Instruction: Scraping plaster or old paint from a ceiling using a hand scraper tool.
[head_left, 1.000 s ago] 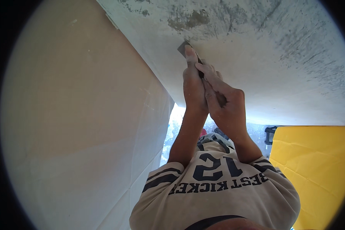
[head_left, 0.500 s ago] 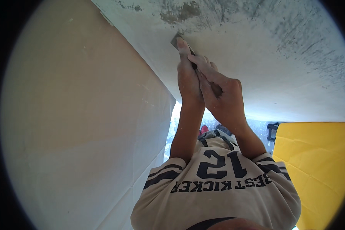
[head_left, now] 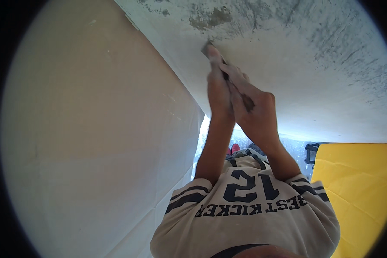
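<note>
Both my hands are raised together against a whitish wall (head_left: 284, 73) and closed around one flat, grey-bladed scraper (head_left: 205, 48). My left hand (head_left: 219, 95) has its thumb stretched along the blade, near the tip that meets the wall. From the right, my right hand (head_left: 259, 105) wraps over the dark middle part, its fingers pressed against the left hand. Whitish dust coats the fingers. Most of the scraper's handle is hidden between the palms. Just beyond its tip, a dark rough patch (head_left: 210, 18) marks the wall, with grey streaks running to the right.
A smooth beige wall (head_left: 86, 120) fills the left side and meets the whitish one in a slanting corner. At lower right hangs or stands a creased yellow sheet (head_left: 352, 189), beside a black bracket-like object (head_left: 311, 153). Red shoes (head_left: 234, 148) show far below me.
The whole view has shifted slightly, so the wall, hands and yellow sheet sit a little lower and further right. My grip looks the same, and the scraper stays close to the dark patch.
</note>
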Motion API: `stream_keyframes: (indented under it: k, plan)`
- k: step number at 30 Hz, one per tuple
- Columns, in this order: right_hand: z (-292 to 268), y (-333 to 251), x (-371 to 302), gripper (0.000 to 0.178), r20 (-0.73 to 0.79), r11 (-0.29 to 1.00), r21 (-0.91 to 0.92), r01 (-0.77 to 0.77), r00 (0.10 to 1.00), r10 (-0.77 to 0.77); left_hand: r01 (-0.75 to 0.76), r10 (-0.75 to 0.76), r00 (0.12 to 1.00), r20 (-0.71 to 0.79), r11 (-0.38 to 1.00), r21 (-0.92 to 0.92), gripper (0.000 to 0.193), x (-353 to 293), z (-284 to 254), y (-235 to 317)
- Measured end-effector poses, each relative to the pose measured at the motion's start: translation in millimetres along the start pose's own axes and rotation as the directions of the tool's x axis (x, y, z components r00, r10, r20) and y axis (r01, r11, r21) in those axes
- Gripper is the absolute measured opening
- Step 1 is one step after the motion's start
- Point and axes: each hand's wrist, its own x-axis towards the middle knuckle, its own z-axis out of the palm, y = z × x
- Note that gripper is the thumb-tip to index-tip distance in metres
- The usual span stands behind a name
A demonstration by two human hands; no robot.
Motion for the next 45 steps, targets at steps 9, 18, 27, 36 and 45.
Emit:
stream_keyframes:
  k: [9,18,27,36,45]
  plan:
    - [9.5,-6.5,1.7,0.039,-0.006,1.000,0.006,0.001,1.000,-0.001,0.022,-0.020,0.998,0.065,1.000,-0.018,0.058,-1.4,-3.6,7.0]
    - [9.4,-9.6,2.3,0.038,-0.036,1.000,0.023,0.014,0.999,-0.013,0.041,-0.035,0.997,0.076,0.996,-0.082,0.057,3.1,-2.7,9.0]
    - [17.3,-19.9,2.2,0.038,-0.039,0.999,-0.044,0.007,0.999,-0.009,0.034,-0.032,0.999,0.028,0.997,-0.066,0.059,2.1,-5.2,21.7]
    - [21.2,-28.1,5.3,0.039,0.007,0.999,0.029,-0.020,1.000,0.020,0.051,-0.046,0.993,0.105,0.997,-0.049,0.058,5.7,-16.5,34.0]
    - [26.4,-37.7,6.7,0.042,0.025,1.000,-0.020,-0.010,1.000,0.011,0.004,-0.007,0.997,0.072,0.999,0.043,0.058,-2.0,1.1,45.9]
